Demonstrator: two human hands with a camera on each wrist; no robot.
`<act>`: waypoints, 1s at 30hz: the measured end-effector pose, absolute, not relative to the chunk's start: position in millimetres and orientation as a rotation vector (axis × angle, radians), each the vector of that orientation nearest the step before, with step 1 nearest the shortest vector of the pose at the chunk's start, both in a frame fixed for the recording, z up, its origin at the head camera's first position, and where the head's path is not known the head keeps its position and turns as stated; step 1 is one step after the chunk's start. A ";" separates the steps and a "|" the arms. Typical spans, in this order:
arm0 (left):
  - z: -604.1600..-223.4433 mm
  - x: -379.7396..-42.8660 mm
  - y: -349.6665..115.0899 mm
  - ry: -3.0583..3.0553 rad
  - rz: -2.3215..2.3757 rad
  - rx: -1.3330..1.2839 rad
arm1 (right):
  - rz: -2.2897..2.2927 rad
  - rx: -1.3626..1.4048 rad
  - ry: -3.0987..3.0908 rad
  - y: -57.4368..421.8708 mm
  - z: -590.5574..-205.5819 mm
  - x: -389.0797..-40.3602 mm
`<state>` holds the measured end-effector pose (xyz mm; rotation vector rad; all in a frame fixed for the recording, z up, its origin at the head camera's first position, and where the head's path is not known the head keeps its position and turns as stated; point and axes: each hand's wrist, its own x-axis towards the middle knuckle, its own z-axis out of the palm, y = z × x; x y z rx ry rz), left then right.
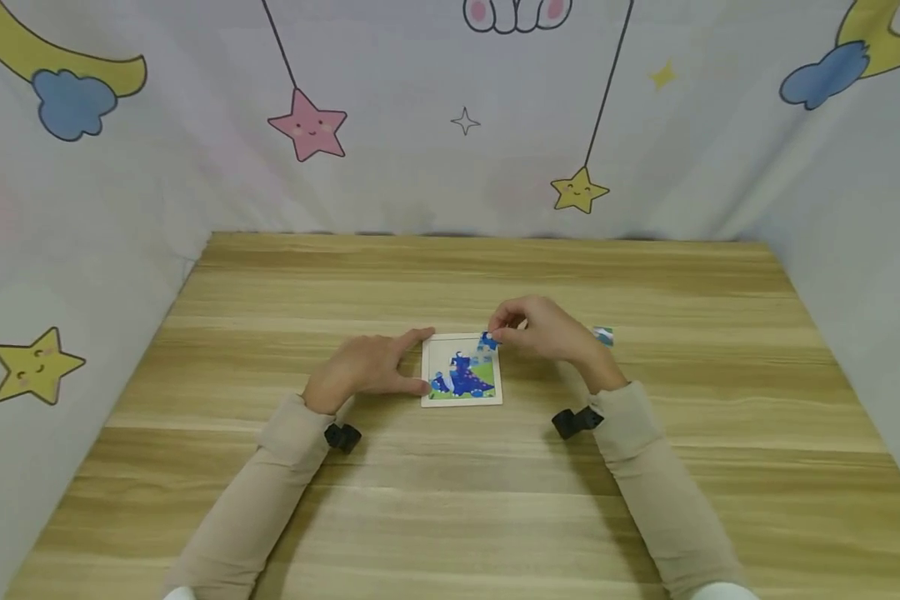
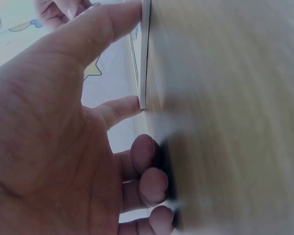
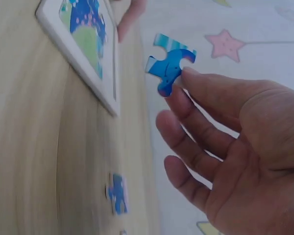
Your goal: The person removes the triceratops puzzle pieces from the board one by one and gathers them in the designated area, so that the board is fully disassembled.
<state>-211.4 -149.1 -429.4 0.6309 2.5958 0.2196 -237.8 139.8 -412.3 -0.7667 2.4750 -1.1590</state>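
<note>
A square white puzzle tray [image 1: 462, 403] lies on the table, its lower part filled with blue, purple and green pieces [image 1: 465, 379]. My left hand [image 1: 363, 365] is at the tray's left side, thumb and index finger spread and touching its edge near two corners. In the left wrist view the other fingers [image 2: 153, 185] bend loosely beside it. Over the tray's upper right, my right hand [image 1: 543, 329] pinches a blue jigsaw piece [image 3: 170, 63] between thumb and index finger. That piece is raised and tilted, with tabs and notches showing.
Another loose jigsaw piece [image 1: 603, 336] lies on the wooden table [image 1: 450, 500] beyond my right wrist; in the right wrist view a blue piece [image 3: 118, 194] lies near the tray. A printed curtain [image 1: 405, 183] with stars and moons stands along the table's back and sides.
</note>
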 end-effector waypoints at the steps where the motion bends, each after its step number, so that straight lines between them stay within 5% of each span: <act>1: -429.8 -211.1 -148.8 2.593 0.228 0.634 | -1.150 -0.751 2.478 144.3 -411.9 -237.8; 30: -429.2 -210.1 -149.2 2.604 0.264 0.663 | -0.941 -0.665 2.552 195.2 -429.6 -232.3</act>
